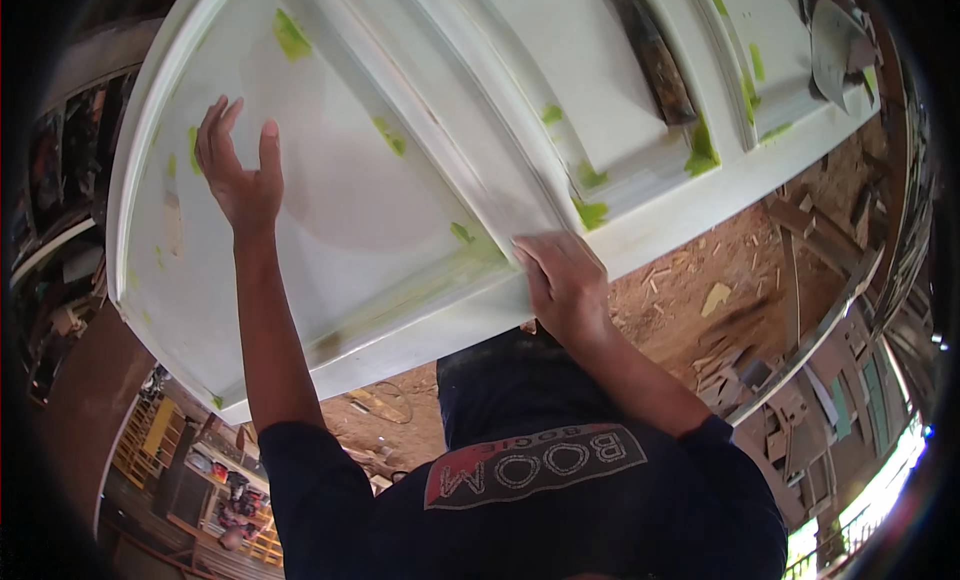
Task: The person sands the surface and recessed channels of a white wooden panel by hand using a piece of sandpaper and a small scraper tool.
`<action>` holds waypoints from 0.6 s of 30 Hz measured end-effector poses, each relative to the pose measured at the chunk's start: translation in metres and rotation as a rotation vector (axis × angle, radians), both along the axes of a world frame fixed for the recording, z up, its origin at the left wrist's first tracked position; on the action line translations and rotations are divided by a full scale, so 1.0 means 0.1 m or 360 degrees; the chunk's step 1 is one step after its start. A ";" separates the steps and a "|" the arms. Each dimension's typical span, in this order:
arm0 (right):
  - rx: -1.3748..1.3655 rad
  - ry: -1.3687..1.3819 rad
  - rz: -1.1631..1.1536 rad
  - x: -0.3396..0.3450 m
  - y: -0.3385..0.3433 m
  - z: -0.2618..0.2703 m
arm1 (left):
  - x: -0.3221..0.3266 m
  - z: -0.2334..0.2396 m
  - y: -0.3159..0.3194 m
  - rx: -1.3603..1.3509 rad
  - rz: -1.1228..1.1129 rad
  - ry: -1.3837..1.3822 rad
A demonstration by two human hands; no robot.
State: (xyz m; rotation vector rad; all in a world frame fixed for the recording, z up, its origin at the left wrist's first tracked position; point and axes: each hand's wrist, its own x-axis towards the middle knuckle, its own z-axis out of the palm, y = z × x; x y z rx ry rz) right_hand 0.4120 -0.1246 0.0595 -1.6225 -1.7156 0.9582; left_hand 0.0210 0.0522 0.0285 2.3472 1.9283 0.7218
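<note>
Before me lies a white-painted panel (352, 197) with raised mouldings and patches of green filler (291, 36). My left hand (244, 167) is over its left field, thumb and fingers apart, holding nothing; whether it touches the surface is unclear. At the panel's near edge, my right hand (566, 280) rests with curled fingers beside the end of a moulding (480, 205). Its palm side is hidden, so anything under the fingers cannot be seen. A long, dark, worn object (660, 77) lies in a recess further right. Curled grey sheet material (836, 55), perhaps abrasive paper, sits at the far right.
Brown ground (675, 280) strewn with wood chips shows below the panel. Wood offcuts (802, 227) and stacked boards (802, 430) are at right, near a curved pale strip (810, 340). Another person (240, 505) is in the background at lower left, by yellow wooden frames (154, 437).
</note>
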 end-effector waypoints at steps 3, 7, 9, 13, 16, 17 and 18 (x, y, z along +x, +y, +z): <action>0.0022 0.0003 0.0037 0.10 -0.17 0.03 | -0.30 -0.16 0.13 0.0117 0.0043 0.0112; -0.0003 0.0027 0.0078 -0.02 0.16 0.00 | -0.17 -0.27 0.14 0.0149 0.0059 0.0232; 0.0084 -0.0002 0.0083 -0.20 0.54 -0.08 | -0.17 -0.28 0.14 0.0061 0.0107 0.0174; 0.0246 0.0029 0.0052 -0.66 1.46 -0.23 | -0.17 -0.25 0.16 0.0043 0.0082 0.0131; 0.0393 0.0031 0.0041 -1.06 2.29 -0.34 | -0.23 -0.24 0.16 0.0005 0.0130 0.0124; 0.0476 0.0029 0.0054 -1.20 2.58 -0.38 | -0.24 -0.23 0.15 -0.0056 0.0153 0.0106; 0.0543 0.0022 0.0057 -1.34 2.87 -0.42 | -0.24 -0.22 0.16 -0.0078 0.0171 0.0058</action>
